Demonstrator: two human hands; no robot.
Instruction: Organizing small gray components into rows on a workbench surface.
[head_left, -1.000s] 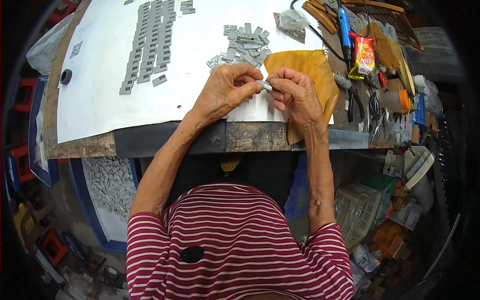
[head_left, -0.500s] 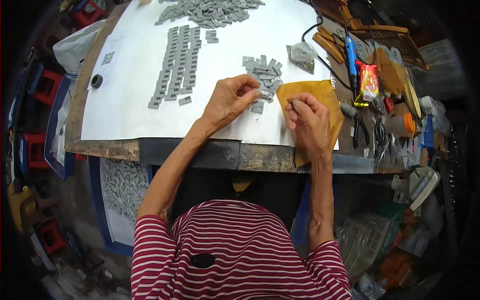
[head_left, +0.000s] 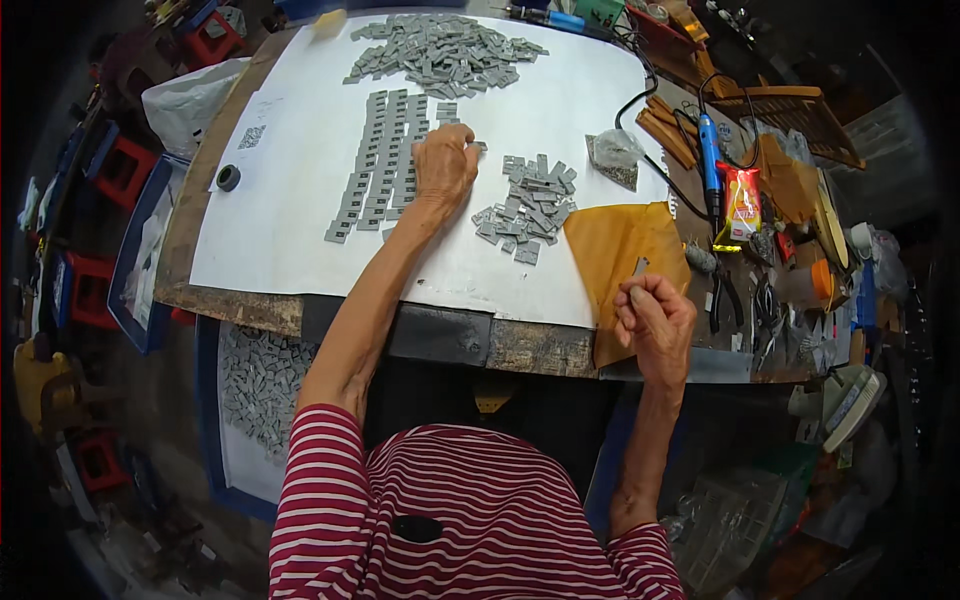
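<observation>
My left hand (head_left: 447,168) reaches over the white sheet with its fingers pinched together. A small flat grey rectangular piece (head_left: 481,147) sticks out at its fingertips, beside staggered columns of similar grey pieces (head_left: 372,165). Part of the right-hand column is hidden under this hand. Above the brown paper (head_left: 630,235) at the near right, my right hand (head_left: 658,322) is closed. A small thin grey piece (head_left: 641,265) shows upright between its thumb and fingers. A loose pile of grey pieces (head_left: 530,205) lies between the hands.
A larger heap of grey pieces (head_left: 440,50) covers the sheet's far end. A black ring (head_left: 228,178) lies at the left. To the right are a blue electric screwdriver (head_left: 709,150) with its cable, a red packet (head_left: 740,200), pliers (head_left: 726,300) and a small bag (head_left: 614,158).
My left hand has moved from the small pile up and left to the columns. My right hand has drawn down to the right, and a thin grey piece now shows in its fingers. The view has shifted.
</observation>
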